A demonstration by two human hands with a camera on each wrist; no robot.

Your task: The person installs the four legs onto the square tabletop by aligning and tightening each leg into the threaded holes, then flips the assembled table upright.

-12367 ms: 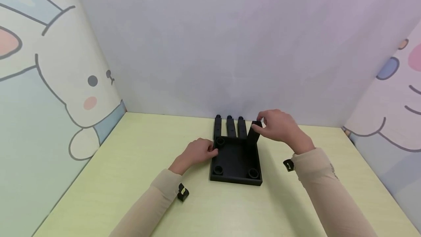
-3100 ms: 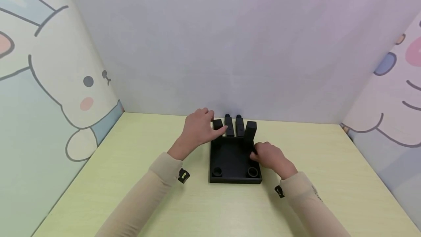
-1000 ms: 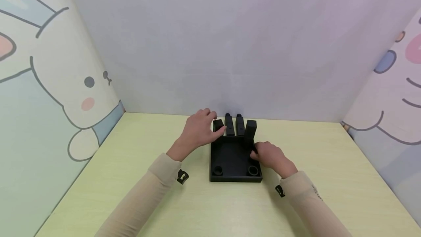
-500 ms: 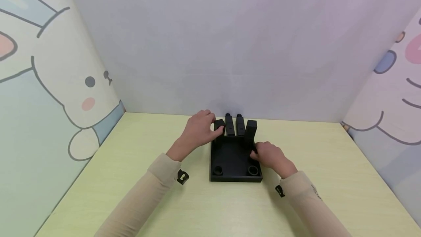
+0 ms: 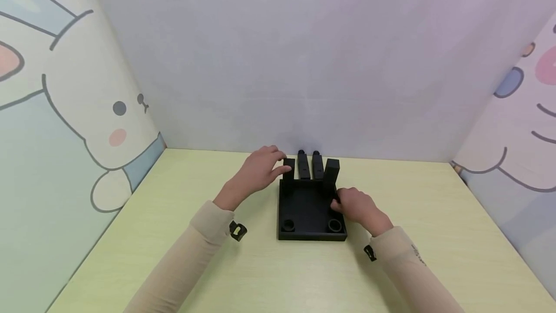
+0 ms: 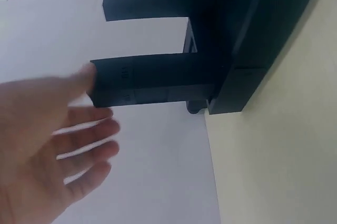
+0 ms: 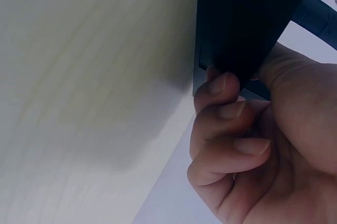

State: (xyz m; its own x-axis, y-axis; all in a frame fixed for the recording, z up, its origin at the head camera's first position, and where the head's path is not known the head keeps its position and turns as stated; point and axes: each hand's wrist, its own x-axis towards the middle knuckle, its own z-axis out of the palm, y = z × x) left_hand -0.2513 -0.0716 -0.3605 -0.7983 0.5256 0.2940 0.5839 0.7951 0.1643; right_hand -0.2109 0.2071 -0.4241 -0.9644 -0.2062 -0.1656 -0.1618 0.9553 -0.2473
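Note:
A black square tray [image 5: 308, 209] with raised rims lies on the table, round sockets at its near corners. Two black legs stand upright at its far corners, the left leg [image 5: 290, 174] and the right leg [image 5: 331, 173]. My left hand [image 5: 256, 173] is at the top of the left leg, thumb beside it; in the left wrist view the fingers of the left hand [image 6: 58, 134] are spread and relaxed, not curled round the leg [image 6: 152, 79]. My right hand [image 5: 359, 208] grips the tray's right wall; the right wrist view shows the right hand [image 7: 263, 145] with curled fingers at the edge.
Two more black legs [image 5: 303, 166] [image 5: 317, 166] lie behind the tray, near the back wall [image 5: 304, 62]. Cartoon-printed panels [image 5: 117, 158] rise at the left and right of the pale yellow table [image 5: 208, 177].
Since the earlier frames a leg has come to stand at the far left corner, and it has straightened. My left hand has loosened from it and shifted slightly left. My right hand stays put.

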